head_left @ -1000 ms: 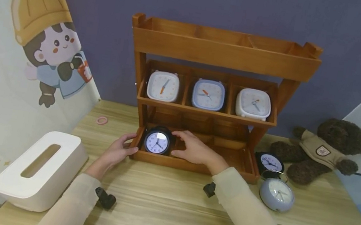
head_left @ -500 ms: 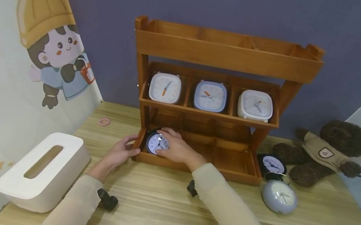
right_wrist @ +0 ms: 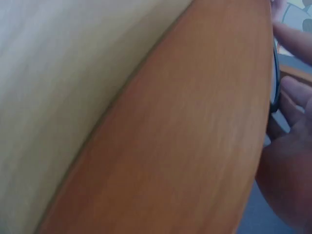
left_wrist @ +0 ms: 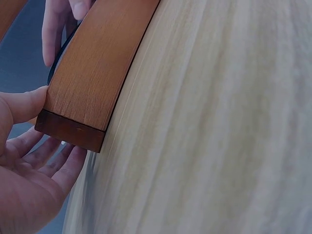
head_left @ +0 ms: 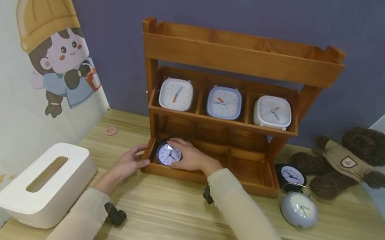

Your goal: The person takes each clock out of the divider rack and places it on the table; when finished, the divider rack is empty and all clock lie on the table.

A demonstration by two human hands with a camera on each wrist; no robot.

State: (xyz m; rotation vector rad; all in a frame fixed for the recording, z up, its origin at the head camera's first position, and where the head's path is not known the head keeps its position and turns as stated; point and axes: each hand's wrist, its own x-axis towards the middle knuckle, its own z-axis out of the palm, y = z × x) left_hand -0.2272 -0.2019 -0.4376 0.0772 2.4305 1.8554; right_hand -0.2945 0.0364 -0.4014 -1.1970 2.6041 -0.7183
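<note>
A round black alarm clock [head_left: 168, 156] with a white dial sits in the left end of the bottom tier of the brown wooden shelf [head_left: 242, 61]. My right hand [head_left: 192, 158] holds this clock from its right side, fingers over the top and thumb at the lower rim. In the right wrist view the shelf's front board [right_wrist: 185, 122] hides most of the clock. My left hand [head_left: 130, 162] grips the lower left corner of the shelf. The left wrist view has the left thumb against the board's [left_wrist: 97, 73] edge and the other fingers below its end.
On the middle tier stand a white clock [head_left: 176, 94], a blue clock [head_left: 224, 102] and another white clock [head_left: 273, 112]. Right of the shelf are a black clock [head_left: 290, 176], a grey-blue clock [head_left: 299, 210] and a teddy bear [head_left: 347, 159]. A white tissue box [head_left: 48, 183] and pink ring [head_left: 110, 130] lie left.
My right hand has come left from beside the black clock, passed over part of its dial, then drawn back slightly onto its right side. My left hand keeps its grip on the shelf.
</note>
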